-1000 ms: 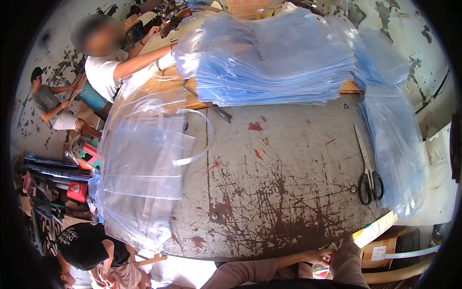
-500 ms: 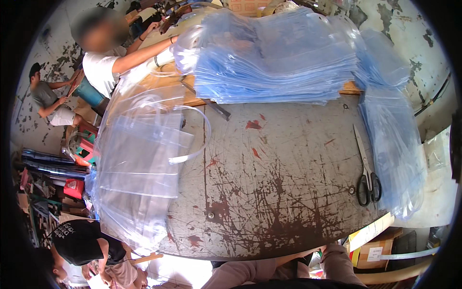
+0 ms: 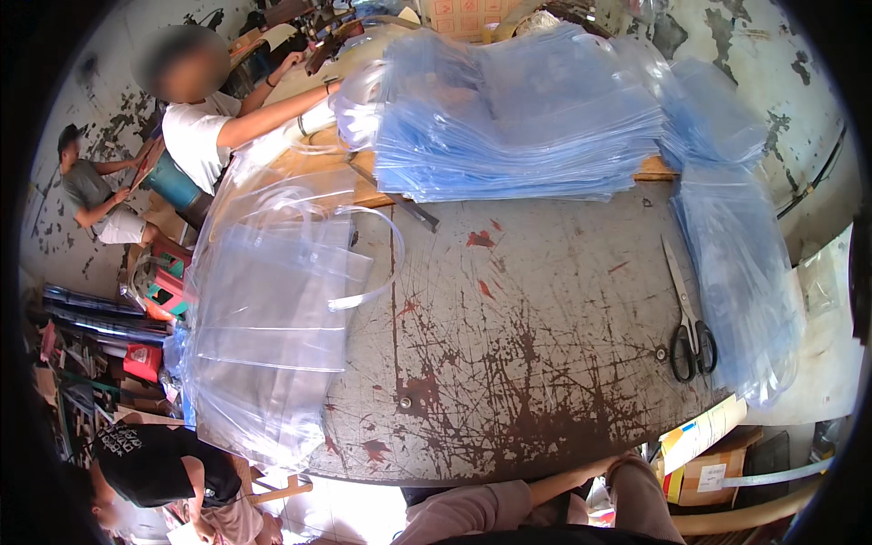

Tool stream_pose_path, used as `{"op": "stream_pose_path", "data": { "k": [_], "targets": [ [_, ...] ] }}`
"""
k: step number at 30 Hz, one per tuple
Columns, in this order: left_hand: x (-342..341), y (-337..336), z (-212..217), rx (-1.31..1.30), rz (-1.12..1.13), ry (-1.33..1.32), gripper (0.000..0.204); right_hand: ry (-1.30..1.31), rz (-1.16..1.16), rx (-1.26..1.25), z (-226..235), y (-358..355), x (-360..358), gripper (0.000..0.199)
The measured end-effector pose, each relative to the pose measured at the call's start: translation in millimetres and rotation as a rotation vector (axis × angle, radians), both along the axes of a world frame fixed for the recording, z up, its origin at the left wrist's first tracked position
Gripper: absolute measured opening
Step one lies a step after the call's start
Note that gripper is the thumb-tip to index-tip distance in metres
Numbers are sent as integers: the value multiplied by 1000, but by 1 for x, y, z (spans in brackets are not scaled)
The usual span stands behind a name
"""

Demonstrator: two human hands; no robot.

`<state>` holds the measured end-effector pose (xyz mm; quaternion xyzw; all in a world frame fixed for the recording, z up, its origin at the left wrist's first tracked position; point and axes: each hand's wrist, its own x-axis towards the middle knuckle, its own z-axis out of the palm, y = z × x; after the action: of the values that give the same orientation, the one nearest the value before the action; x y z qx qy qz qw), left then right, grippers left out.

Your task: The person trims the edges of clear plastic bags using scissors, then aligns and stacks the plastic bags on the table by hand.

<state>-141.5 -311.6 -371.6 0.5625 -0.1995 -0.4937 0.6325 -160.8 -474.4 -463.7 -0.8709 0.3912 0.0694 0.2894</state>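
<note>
Neither of my hands can be made out on the table. At the lower edge, beige cloth and a bare limb show below the tabletop; whether that limb is an arm or a leg is unclear, and no fingers show. On the scratched grey tabletop, black-handled scissors lie at the right, blades pointing away. Clear plastic bags with a looped handle lie on the left. A thick stack of bluish plastic sheets rests at the far side.
More bluish plastic drapes over the right edge. A dark metal bar lies before the stack. One person in white reaches behind it; another sits farther back, and a person in black is at lower left. Cardboard boxes stand lower right.
The view has shifted slightly. Below the table edge, the bare limb reaches a little farther right. The person in black has shifted lower, with the head tilted down. Bags and scissors stay put.
</note>
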Motion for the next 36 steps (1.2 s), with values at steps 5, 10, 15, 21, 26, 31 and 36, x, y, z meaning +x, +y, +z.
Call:
{"op": "stream_pose_path", "data": {
  "k": [5, 10, 15, 21, 26, 31, 36],
  "targets": [
    [3, 33, 28, -104, -315, 479, 40, -36, -165, -86, 21, -36, -39, 27],
    [-21, 10, -6, -228, -246, -133, 22, -22, -115, -99, 20, -30, -41, 28],
    [-19, 13, 12, 39, -159, -347, 19, 63, 61, -86, -8, -12, -37, 28],
    [-12, 67, 67, 165, -579, -667, 52, 304, 184, 30, -20, 0, -24, 33],
    [22, 169, 122, -65, -311, -462, 56, -160, 560, -381, 23, 5, -26, 47],
    [44, 262, 173, 196, -203, -439, 51, -604, -368, -639, 173, -12, -23, 27],
    [60, 261, 218, 218, -298, -536, 53, -1270, -255, -915, 322, -19, -13, 20]
  ]
}}
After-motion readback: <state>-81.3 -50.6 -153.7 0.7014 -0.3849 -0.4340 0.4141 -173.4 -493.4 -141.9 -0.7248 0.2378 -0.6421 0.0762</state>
